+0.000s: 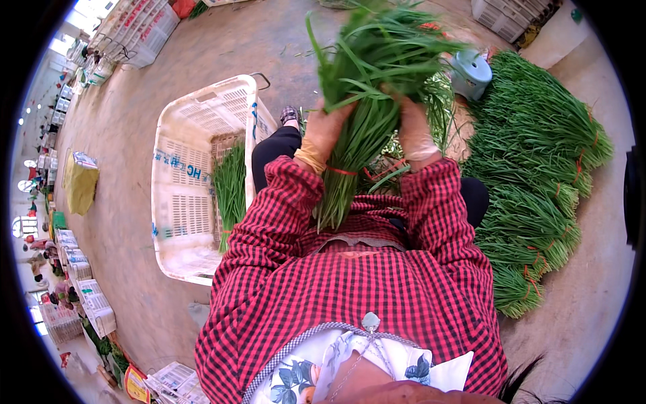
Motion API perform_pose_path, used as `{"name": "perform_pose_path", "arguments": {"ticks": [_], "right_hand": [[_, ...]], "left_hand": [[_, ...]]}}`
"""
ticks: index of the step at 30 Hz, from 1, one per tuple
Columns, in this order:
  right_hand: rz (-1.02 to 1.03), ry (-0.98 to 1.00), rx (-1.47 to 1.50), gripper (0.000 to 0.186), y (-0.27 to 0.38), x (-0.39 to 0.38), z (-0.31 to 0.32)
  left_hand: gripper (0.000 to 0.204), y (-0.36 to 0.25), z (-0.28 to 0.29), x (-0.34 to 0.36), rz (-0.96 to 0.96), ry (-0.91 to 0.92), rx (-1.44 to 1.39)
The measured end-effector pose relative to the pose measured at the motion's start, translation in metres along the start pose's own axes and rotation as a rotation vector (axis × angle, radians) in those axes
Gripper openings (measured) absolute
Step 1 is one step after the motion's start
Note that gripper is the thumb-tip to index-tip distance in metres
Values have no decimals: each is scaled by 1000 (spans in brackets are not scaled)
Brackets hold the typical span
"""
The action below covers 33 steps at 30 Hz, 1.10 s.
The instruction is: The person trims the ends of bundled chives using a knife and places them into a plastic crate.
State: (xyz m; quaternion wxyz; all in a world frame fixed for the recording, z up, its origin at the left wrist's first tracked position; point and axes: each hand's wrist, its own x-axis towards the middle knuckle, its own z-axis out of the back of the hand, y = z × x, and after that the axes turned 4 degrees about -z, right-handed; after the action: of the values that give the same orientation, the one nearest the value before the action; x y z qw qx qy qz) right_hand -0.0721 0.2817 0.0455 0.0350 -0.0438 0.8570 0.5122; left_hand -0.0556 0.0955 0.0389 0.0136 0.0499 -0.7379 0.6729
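A big bunch of chives [363, 114] is raised in front of my chest, its leafy tops spread away from me and partly blurred. Around its lower part, near the cut ends, runs a red band. My left hand [324, 135] grips the bunch from the left side, a yellowish band at the wrist. On the other side my right hand [416, 131], with a whitish band at its wrist, is closed on the leaves; its fingertips are partly hidden by them. Loose stalks and leaves show below and between my forearms.
To my left stands a white plastic crate [195, 192] with a bundle of chives [230, 188] inside. Many banded chive bundles [531, 161] lie in a heap on the right, beside a light blue stool [471, 74]. Stacked crates [138, 34] stand at the far left; a yellow sack [80, 182] sits below them.
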Motion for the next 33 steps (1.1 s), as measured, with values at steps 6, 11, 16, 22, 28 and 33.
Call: {"name": "perform_pose_path", "arguments": {"ticks": [6,11,16,22,28,33], "right_hand": [[27,-52,239,26,20,-40,34],[-66,-69,311,23,19,-47,40],[-128,-110,328,17,24,-47,51],[84,28,176,41,32,-52,45],[114,134,-92,53,41,-33,-6],[208,-25,-257,51,42,5,-41]], "left_hand": [[32,-29,12,-10,334,-131,-762],[38,-17,17,-20,392,-114,-818],[38,-24,17,-21,402,-117,-840],[32,-22,17,-19,380,-175,-806],[32,-24,3,-19,317,-47,-500],[33,-41,-15,-25,150,0,-346]]}}
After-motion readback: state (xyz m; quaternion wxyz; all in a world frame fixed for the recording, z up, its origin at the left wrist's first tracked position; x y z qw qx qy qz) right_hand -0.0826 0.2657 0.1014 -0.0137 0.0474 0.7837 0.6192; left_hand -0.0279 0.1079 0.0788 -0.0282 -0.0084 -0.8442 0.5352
